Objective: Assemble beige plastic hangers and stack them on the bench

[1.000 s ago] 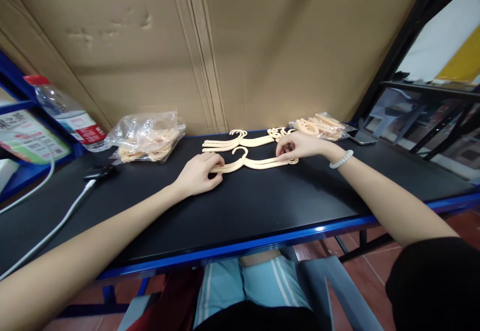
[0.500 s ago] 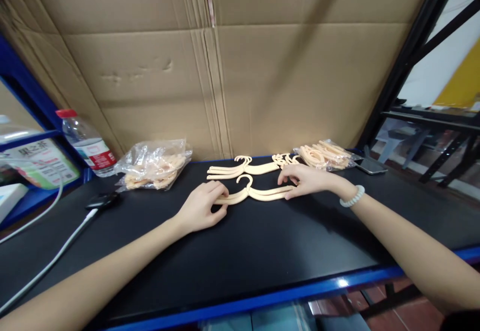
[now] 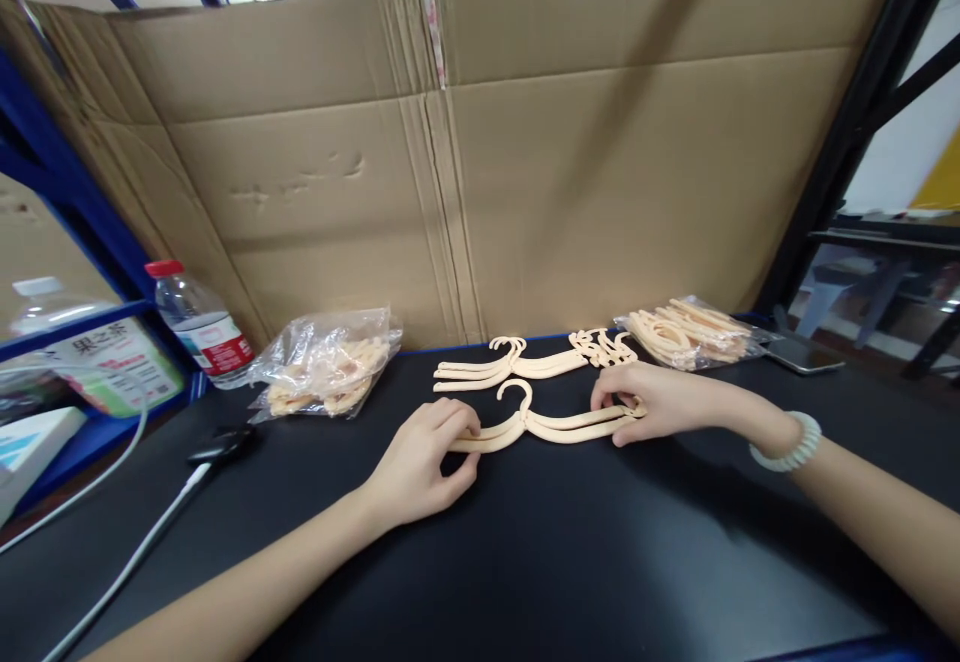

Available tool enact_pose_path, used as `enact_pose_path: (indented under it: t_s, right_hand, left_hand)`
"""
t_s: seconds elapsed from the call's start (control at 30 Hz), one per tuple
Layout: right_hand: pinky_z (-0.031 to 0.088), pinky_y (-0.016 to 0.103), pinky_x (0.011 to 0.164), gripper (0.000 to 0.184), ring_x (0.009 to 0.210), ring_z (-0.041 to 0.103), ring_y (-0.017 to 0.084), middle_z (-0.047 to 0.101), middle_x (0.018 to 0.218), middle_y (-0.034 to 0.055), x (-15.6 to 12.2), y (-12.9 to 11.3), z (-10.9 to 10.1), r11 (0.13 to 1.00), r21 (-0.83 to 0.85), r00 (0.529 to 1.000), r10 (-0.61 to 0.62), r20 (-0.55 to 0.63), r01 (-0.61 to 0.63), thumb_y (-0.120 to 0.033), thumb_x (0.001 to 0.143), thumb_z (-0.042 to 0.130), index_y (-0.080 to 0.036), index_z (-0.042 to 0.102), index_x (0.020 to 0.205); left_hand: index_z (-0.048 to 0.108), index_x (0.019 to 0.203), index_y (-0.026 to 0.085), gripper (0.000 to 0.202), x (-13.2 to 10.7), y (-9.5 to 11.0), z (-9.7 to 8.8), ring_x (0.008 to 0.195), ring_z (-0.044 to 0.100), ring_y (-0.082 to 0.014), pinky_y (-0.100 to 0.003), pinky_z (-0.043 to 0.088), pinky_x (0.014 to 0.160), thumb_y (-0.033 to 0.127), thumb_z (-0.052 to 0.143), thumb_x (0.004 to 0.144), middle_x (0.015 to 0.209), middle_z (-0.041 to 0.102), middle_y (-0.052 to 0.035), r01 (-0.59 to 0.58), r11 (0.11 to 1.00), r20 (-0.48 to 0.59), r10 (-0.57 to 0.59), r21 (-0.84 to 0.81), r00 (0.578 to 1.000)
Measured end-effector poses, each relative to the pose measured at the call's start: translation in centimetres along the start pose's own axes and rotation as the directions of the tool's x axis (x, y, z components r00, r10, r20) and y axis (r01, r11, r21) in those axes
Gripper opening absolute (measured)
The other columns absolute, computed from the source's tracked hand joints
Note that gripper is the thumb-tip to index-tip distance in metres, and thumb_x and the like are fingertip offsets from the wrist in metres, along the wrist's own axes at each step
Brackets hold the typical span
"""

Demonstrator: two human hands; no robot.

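Observation:
A cream clothes hanger (image 3: pixel 574 430) lies across the black table with its hook pointing away from me. My left hand (image 3: pixel 431 454) is closed round its left end, thumb in front and fingers behind. My right hand (image 3: pixel 660 402), with a pale bead bracelet on the wrist, pinches the right end; a small cream bit shows there, too small to make out. Just behind lie several stacked cream hangers (image 3: pixel 551 367), their hooks bunched together. A pile of small curly cream pieces (image 3: pixel 600 346) rests at their right end, partly behind my right hand.
Clear bags of cream parts lie back left (image 3: pixel 326 362) and back right (image 3: pixel 686 332). A phone (image 3: pixel 802 353) sits far right. At left are a red-capped bottle (image 3: pixel 202 327), a black device (image 3: pixel 223 444) and its white cable (image 3: pixel 131 562). Cardboard (image 3: pixel 315 212) stands behind.
The camera view has tilted upward, so the table sits lower in the picture. Both hands stay on the hanger's ends. At the right end, a small cream bit now shows by my fingers.

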State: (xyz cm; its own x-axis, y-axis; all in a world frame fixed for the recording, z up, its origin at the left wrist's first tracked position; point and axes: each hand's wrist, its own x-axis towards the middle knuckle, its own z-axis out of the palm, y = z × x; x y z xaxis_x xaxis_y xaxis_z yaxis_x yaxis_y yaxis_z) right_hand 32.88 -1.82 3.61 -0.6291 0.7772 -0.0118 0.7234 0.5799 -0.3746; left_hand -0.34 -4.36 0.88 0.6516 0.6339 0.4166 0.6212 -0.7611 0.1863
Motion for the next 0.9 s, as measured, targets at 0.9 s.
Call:
enact_pose_path:
  t_s: [0.9]
  right_hand:
    - [0.030,0.032,0.052,0.052,0.052,0.049,0.016,0.054,0.055,0.0026,-0.5,2.9,-2.4,0.961,-0.087,0.822,0.175,-0.542,-0.262,-0.058,0.093,0.035,-0.021,0.050,0.059]
  left_hand:
    - [0.056,0.095,0.020,0.012,0.3,-1.5,0.1,0.092,0.061,-0.0225,-0.037,0.049,0.081,0.024,0.047,0.088,0.096,0.065,-0.0064,0.108,0.993,-0.115,-0.112,-0.038,0.987]
